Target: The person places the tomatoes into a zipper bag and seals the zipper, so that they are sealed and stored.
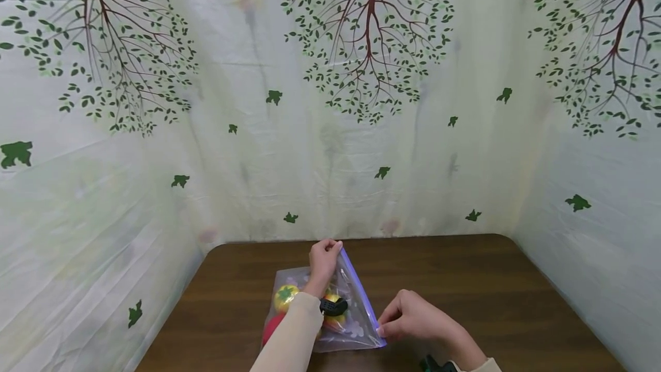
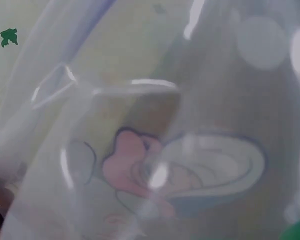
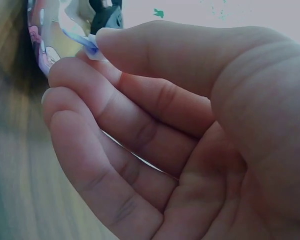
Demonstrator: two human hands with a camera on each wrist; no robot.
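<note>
A clear zip bag (image 1: 356, 309) with a purple zip edge (image 1: 360, 286) lies slanted over the table. My left hand (image 1: 323, 263) pinches the far end of that edge. At the near corner, my right hand (image 1: 415, 317) pinches the other end between thumb and index finger; in the right wrist view its thumb and index finger (image 3: 135, 50) hold the zip's tip. Inside the bag are a yellow round thing with a green top (image 1: 286, 297), a red thing (image 1: 272, 326) and a red-and-yellow one (image 1: 334, 320), partly behind my left forearm. Cartoon-printed plastic (image 2: 190, 170) fills the left wrist view.
The brown wooden table (image 1: 444, 268) reaches back to a pale cloth curtain (image 1: 330, 188) printed with trees and leaves, which also hangs at both sides. A black band (image 1: 333, 307) is on my left wrist, over the bag.
</note>
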